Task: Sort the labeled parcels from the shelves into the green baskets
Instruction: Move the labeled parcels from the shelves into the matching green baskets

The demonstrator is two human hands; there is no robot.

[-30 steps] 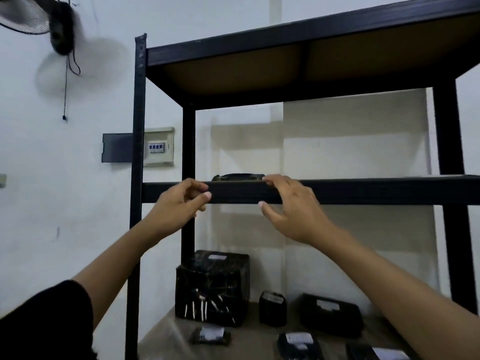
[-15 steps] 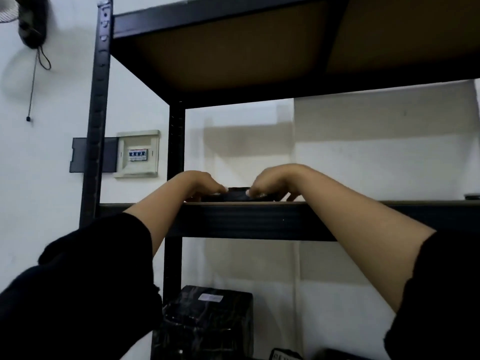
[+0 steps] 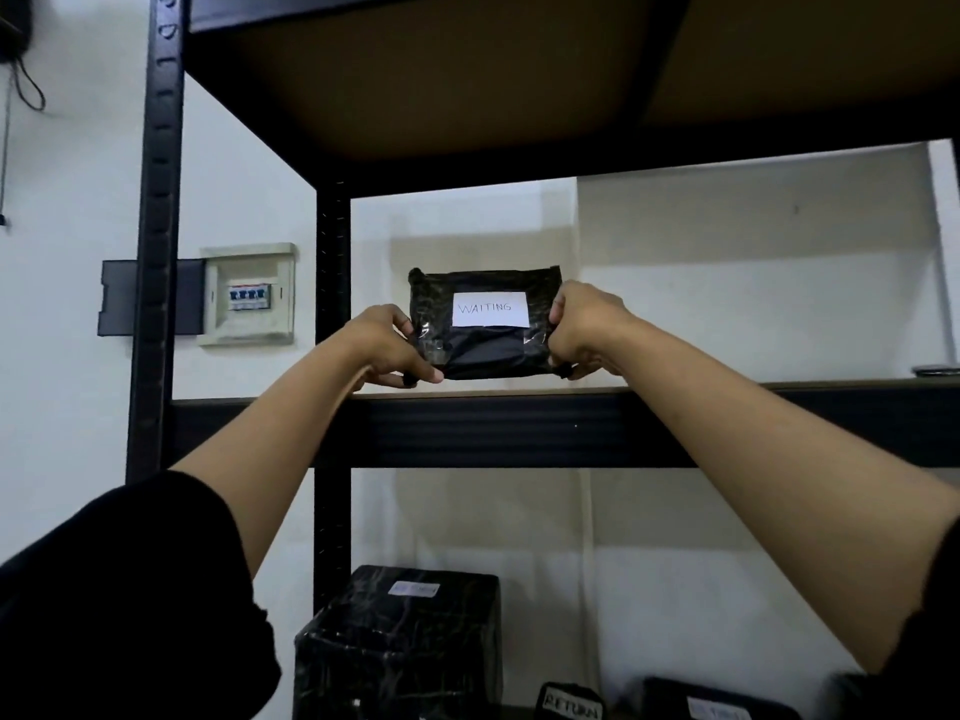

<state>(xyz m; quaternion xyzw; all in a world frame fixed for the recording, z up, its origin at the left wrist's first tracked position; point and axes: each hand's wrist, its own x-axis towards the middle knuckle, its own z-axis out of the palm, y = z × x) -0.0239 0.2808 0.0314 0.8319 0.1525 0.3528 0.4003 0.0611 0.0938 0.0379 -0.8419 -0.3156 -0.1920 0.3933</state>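
Note:
A flat black plastic-wrapped parcel [image 3: 483, 350] with a white label reading "WAITING" stands tilted up on its lower edge above the middle shelf [image 3: 519, 428]. My left hand [image 3: 387, 348] grips its left side and my right hand [image 3: 584, 330] grips its right side. On the shelf below sit a large black box-shaped parcel [image 3: 400, 646] with a small white label, a small parcel labeled "RETURN" [image 3: 571, 704], and another labeled black parcel [image 3: 717, 704]. No green basket is in view.
The black metal shelving has uprights at the left [image 3: 156, 241] and behind [image 3: 332, 283], and a board shelf overhead [image 3: 467, 70]. A breaker box [image 3: 249, 296] hangs on the white wall to the left. A flat dark object [image 3: 935, 370] lies at the shelf's far right.
The view has tilted up. Both hands went from the shelf's front beam onto the flat parcel, and now hold it raised on edge so its label faces me.

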